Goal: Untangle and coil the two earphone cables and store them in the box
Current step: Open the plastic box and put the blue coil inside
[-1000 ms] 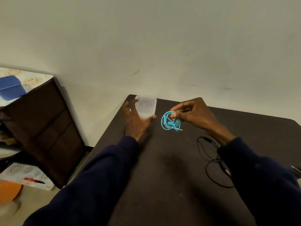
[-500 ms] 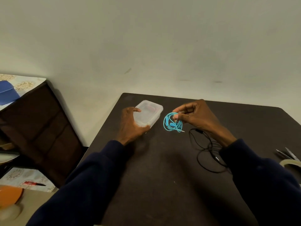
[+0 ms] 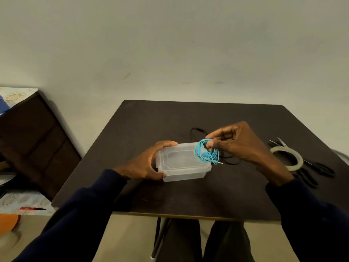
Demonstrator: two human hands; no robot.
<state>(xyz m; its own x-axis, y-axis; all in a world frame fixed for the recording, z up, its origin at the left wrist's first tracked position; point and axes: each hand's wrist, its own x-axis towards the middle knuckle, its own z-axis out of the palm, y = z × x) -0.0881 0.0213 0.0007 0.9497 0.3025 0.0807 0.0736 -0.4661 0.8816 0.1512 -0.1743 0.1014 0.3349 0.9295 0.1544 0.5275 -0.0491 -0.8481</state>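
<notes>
A clear plastic box [image 3: 181,168] with its lid on lies in the middle of the dark table [image 3: 170,120]. My left hand [image 3: 145,163] grips its left end, thumb on the near side and fingers over the far edge. My right hand [image 3: 238,144] pinches the coiled blue earphone cable [image 3: 205,154], which hangs over the box's right end. The black earphone cable [image 3: 196,132] lies loose on the table behind my right hand, partly hidden by it.
A roll of clear tape [image 3: 290,157] and black-handled scissors [image 3: 321,169] lie at the table's right edge. A dark wooden cabinet [image 3: 35,144] stands to the left. An orange object [image 3: 8,222] and a red pen [image 3: 32,208] sit low on the left.
My left hand took hold of the box and drew it from the far left corner toward the middle. My right hand carried the blue coil along, now over the box's right end.
</notes>
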